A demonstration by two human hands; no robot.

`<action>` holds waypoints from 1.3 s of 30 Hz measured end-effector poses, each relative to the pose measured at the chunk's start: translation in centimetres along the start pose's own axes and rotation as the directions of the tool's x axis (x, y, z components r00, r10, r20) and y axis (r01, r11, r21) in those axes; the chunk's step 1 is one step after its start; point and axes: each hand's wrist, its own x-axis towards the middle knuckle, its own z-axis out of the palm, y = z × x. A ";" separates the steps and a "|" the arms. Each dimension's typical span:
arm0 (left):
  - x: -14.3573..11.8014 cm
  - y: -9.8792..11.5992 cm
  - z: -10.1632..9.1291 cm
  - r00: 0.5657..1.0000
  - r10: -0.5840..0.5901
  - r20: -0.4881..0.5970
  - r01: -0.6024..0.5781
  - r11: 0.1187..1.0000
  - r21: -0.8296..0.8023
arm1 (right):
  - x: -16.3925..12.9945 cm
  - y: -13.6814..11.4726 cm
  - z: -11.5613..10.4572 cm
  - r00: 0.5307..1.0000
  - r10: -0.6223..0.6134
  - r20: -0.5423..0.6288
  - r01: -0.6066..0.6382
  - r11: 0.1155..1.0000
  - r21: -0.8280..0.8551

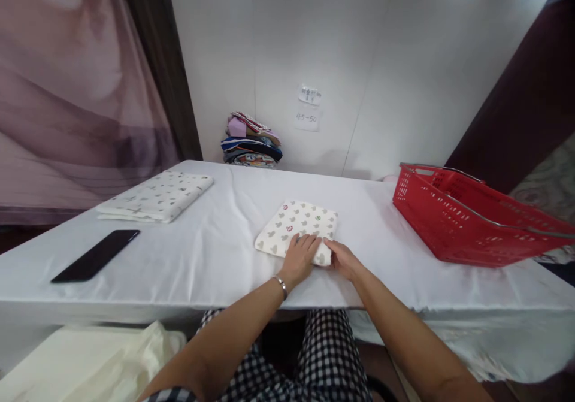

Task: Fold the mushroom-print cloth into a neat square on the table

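Note:
A folded white cloth (294,222) with a grey print and a few red and green marks lies on the white-covered table in front of me. My left hand (300,261) rests flat on its near part, fingers stretched out over the fabric. At the cloth's near right corner, my right hand (344,260) grips the edge, thumb on top and the other fingers partly hidden. Farther to the left lies another folded white cloth (157,195) with small dark prints, apart from both hands.
A black phone (96,257) lies at the table's left. To the right stands a red plastic basket (467,222) with metal handles. Behind the table's far edge is a stack of folded fabrics (252,141) against the wall. The white tablecloth (215,258) has wrinkles.

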 end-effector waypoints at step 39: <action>-3.4 -10.6 -5.8 0.465 -0.871 0.157 0.837 0.375 -0.399 | 4.4 -1.8 1.2 0.969 -0.148 -0.196 0.128 0.986 -0.111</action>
